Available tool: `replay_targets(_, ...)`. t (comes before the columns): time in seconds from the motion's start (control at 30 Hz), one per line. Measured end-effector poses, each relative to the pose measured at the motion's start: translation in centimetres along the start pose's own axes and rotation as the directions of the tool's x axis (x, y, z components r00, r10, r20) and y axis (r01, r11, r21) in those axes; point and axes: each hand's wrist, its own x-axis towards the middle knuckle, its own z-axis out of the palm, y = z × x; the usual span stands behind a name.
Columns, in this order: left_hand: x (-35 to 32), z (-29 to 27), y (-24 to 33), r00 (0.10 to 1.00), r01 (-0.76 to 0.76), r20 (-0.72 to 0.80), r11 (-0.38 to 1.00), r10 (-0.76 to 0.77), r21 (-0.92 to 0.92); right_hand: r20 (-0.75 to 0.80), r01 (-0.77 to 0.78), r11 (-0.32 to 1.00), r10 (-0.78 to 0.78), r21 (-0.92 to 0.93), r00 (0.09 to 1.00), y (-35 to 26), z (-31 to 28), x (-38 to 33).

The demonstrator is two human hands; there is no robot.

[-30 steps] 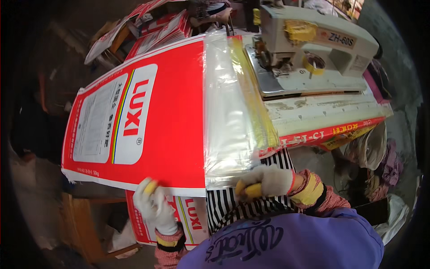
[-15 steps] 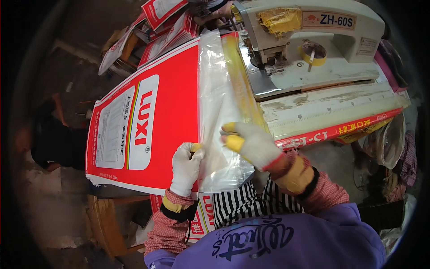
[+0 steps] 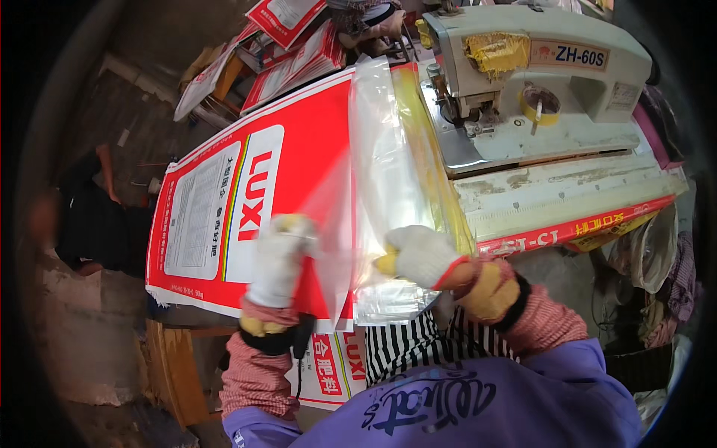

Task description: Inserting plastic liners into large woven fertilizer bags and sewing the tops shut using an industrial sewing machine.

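Clear, floppy plastic liner [image 3: 377, 142]: flap just pulled leftward over the flat red-and-white sack [image 3: 317, 138], so layers look partly separated. Flap runs to the white-gloved left hand [image 3: 280, 260], clamped on it, fingertips blurred. Rest lies right of that hand, under the white-gloved right hand [image 3: 424, 257], fingers curled; from where I stand, can't tell if gripping.

Head-worn fisheye looks down from close above
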Motion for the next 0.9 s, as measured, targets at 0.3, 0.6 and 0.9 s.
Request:
replay_targets(0.3, -0.5, -1.2, 3.8, 0.948, -0.109, -0.286, 0.988, 0.137, 0.114, 0.114, 0.702, 0.694, -0.694, -0.160, 0.711, -4.5, 7.4, 4.5)
replay_targets(0.6, -8.7, -1.8, 4.4, 0.975, -0.216, 0.157, 0.848, 0.158, 0.485, 0.204, 0.852, 0.521, -0.830, -0.051, 0.519, -0.9, 5.8, 17.5)
replay_targets(0.9, -5.4, -0.2, 3.3, 0.322, -0.088, 0.872, 0.905, -0.369, 0.415, -0.463, 0.322, 0.521, 0.164, 0.791, 0.871, 3.8, -1.2, 22.2)
